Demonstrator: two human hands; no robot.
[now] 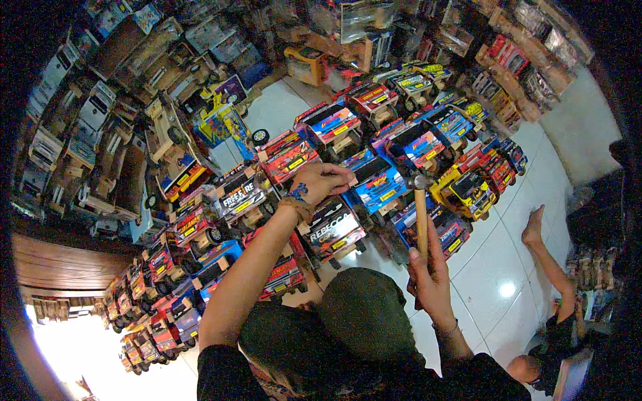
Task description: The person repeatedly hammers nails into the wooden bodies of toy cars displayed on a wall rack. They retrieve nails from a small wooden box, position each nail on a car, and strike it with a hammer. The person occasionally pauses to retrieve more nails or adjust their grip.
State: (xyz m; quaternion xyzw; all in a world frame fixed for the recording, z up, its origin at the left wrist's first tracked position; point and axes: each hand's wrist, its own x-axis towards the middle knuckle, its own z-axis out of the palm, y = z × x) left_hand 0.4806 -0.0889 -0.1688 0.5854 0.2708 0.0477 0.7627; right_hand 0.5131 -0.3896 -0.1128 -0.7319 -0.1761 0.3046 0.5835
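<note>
- Hammer point(420, 215): a wooden-handled tool with a small metal head, held upright near the centre of the view, its head level with the roofs of the toy trucks behind it.
- Right hand point(431, 275): fingers closed around the lower part of the hammer's handle, the forearm entering from the lower edge; a thin band sits on the wrist.
- Left hand point(322, 182): stretched forward and resting with curled fingers on the top of a blue toy truck point(372, 181); whether anything is pinched between the fingertips cannot be told. A mark shows on the back of the hand and a bracelet on the wrist.
- Toy trucks point(332, 228): many painted wooden models in red, blue and yellow, parked in diagonal rows across the white tiled floor point(491, 267), close beside one another.
- Shelving point(100, 113): unpainted wooden trucks and boxed goods line the walls at upper left and along the top.
- Another person's foot point(533, 228): bare, on the tiles at right, well apart from the hammer.
</note>
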